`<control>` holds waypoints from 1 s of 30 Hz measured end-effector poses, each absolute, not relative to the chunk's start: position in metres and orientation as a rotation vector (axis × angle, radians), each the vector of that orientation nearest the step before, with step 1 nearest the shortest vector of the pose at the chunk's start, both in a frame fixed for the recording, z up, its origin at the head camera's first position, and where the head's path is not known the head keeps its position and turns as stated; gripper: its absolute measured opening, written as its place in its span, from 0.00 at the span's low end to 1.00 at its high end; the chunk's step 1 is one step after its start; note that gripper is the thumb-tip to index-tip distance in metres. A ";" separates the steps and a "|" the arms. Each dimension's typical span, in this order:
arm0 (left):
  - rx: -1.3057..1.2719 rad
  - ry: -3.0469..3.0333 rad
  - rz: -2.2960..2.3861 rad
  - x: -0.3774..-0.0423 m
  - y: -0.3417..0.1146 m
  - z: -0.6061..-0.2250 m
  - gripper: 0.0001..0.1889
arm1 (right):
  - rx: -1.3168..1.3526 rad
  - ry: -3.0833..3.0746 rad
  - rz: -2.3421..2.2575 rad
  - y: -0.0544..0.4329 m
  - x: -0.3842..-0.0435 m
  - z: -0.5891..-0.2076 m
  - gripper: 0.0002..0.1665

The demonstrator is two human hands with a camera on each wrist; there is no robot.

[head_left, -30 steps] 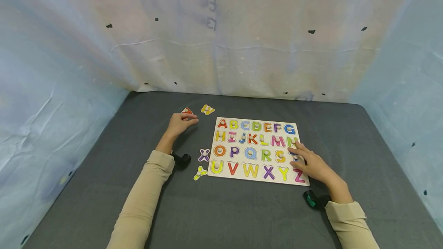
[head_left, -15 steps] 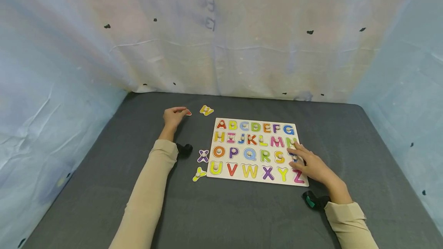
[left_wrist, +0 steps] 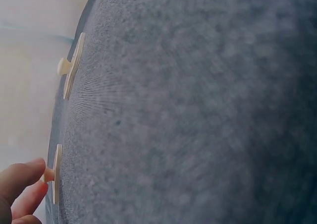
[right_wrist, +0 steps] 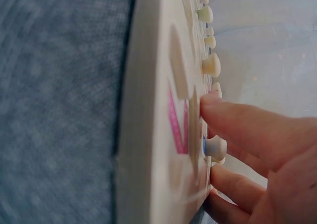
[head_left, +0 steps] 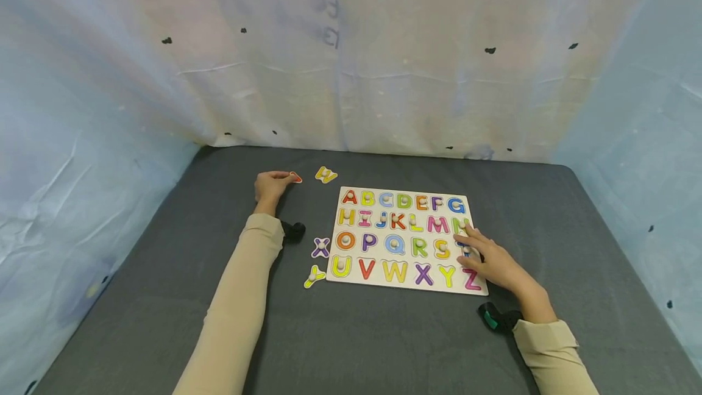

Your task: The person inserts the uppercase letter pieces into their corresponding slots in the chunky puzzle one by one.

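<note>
Near the table's back left, my left hand (head_left: 269, 186) pinches the knob of a red letter puzzle piece (head_left: 297, 177), mostly covered by the fingertips. Seen edge-on in the left wrist view, that piece (left_wrist: 57, 177) stands at the cloth surface, thumb and finger at its knob. To its right lies a yellow W-like letter piece (head_left: 326, 175). My right hand (head_left: 496, 263) rests with extended fingers on the right edge of the alphabet board (head_left: 355, 267), partly hiding the T. In the right wrist view its fingers (right_wrist: 242, 125) straddle a knob (right_wrist: 216, 147).
A purple X piece (head_left: 320, 247) and a yellow Y piece (head_left: 315, 276) lie just left of the board. Knobbed letters fill the upper rows; V, W, X, Y and Z slots show no knobs. Grey cloth (head_left: 384, 334) covers the table, with draped sheets (head_left: 395, 108) behind.
My left hand has moved left and slightly back around the red piece and now pinches its knob. The right hand stays on the board.
</note>
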State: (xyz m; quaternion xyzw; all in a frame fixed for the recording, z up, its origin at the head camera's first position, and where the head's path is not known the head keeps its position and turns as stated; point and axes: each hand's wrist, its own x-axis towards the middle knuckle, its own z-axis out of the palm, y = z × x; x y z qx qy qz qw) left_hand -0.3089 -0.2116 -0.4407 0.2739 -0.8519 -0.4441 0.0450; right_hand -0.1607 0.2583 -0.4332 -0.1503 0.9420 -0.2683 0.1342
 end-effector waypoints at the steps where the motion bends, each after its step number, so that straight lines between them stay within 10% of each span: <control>1: 0.841 -2.608 -1.342 -0.309 -0.212 -0.440 0.18 | -0.435 2.730 -0.778 0.258 -0.161 -0.433 0.37; 30: 0.517 -2.681 -1.429 -0.291 -0.197 -0.426 0.18 | -0.445 2.727 -0.772 0.258 -0.162 -0.435 0.37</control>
